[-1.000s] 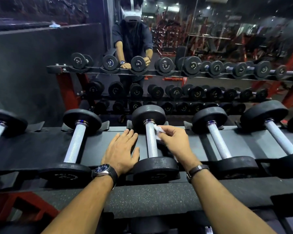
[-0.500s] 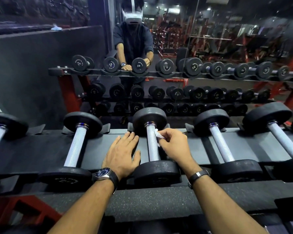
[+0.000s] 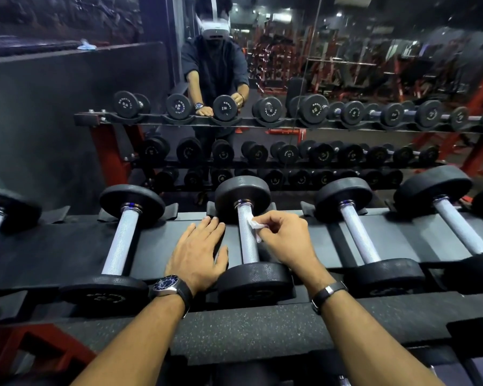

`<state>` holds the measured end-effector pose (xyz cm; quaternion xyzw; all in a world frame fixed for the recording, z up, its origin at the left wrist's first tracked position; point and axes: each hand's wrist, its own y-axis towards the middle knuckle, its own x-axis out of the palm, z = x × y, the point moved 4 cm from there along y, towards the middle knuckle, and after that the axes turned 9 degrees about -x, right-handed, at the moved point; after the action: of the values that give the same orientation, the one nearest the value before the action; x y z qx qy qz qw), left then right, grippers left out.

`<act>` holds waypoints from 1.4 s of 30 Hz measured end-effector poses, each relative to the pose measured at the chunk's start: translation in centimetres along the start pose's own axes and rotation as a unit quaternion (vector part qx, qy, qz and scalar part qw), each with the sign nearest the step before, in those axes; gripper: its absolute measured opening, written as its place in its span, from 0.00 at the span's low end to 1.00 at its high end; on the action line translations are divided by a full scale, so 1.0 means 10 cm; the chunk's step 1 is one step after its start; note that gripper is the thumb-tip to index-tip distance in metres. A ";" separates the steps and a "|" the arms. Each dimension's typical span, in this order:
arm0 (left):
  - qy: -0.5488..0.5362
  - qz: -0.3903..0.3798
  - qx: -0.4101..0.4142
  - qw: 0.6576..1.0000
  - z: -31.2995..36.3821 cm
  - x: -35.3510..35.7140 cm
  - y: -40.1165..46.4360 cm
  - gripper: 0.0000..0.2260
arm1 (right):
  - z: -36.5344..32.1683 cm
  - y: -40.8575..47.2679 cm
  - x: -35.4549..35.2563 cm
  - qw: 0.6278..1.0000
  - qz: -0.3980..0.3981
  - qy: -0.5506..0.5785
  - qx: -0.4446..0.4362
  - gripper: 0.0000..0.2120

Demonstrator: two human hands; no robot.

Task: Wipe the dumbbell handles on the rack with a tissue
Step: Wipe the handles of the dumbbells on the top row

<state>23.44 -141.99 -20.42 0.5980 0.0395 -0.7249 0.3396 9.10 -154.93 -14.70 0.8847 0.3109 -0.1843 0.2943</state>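
Right hand: the right hand [image 3: 283, 239] pinched a small white tissue [image 3: 255, 224] between thumb and fingertips and pressed it to the far end of the middle handle [image 3: 247, 235], just short of the far weight head.
Left hand: the left hand [image 3: 200, 253] lay flat, fingers straight, on the black rack shelf [image 3: 67, 246] just left of that dumbbell, gripping nothing.
Progress: by my read, mid-wipe on one handle; nothing showed which of the others were clean, so the row looked largely left to do.
Dumbbells on this shelf: five counted with handles showing, the leftmost cut off by the frame edge, plus a dark weight head at far right.
Tissues: one.
Hands: two, a wristwatch [image 3: 169, 284] on the left wrist and a dark band [image 3: 329, 292] on the right.
Mirror: it doubled the rack and the person behind.
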 end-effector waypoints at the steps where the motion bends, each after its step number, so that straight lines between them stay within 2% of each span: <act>1: 0.000 -0.001 0.000 1.000 0.00 0.00 0.00 0.30 | -0.01 -0.02 -0.01 1.000 -0.009 -0.001 0.003 0.09; 5: 0.002 -0.003 -0.002 1.000 0.00 0.00 0.00 0.30 | -0.04 -0.04 -0.04 1.000 -0.019 0.003 -0.002 0.10; 13: -0.002 -0.003 -0.004 1.000 0.00 0.01 0.01 0.30 | -0.04 -0.10 -0.06 0.996 -0.064 0.021 0.052 0.04; 21: -0.007 -0.005 -0.007 1.000 0.00 0.01 0.01 0.31 | 0.05 -0.15 -0.08 0.987 -0.125 0.016 0.100 0.05; 24: -0.008 -0.007 -0.008 1.000 0.00 0.01 0.01 0.31 | 0.02 0.01 -0.04 0.993 -0.069 0.035 0.088 0.05; 27: -0.010 -0.008 -0.006 1.000 0.00 0.01 0.00 0.30 | -0.02 0.21 0.03 0.999 -0.001 -0.001 0.047 0.03; 30: -0.012 -0.011 -0.007 1.000 0.00 0.01 0.00 0.31 | -0.03 0.27 0.07 0.999 0.011 -0.007 0.039 0.03; 33: -0.013 -0.011 -0.006 1.000 -0.01 0.01 0.01 0.31 | 0.05 0.18 0.06 0.997 -0.029 -0.001 0.069 0.01; 37: -0.015 -0.011 -0.005 1.000 0.00 0.01 0.00 0.32 | 0.18 -0.06 0.00 0.981 -0.141 0.040 0.125 0.11; 39: -0.016 -0.012 -0.005 1.000 -0.01 0.01 0.00 0.32 | 0.23 -0.15 -0.01 0.968 -0.199 0.084 0.126 0.08; 42: -0.017 -0.011 -0.004 1.000 0.00 0.00 0.00 0.32 | 0.26 -0.16 -0.04 0.955 -0.234 0.121 0.137 0.08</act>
<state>23.46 -142.00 -20.45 0.5837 0.0432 -0.7384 0.3350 7.35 -155.75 -17.11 0.8349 0.5141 -0.1801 0.0787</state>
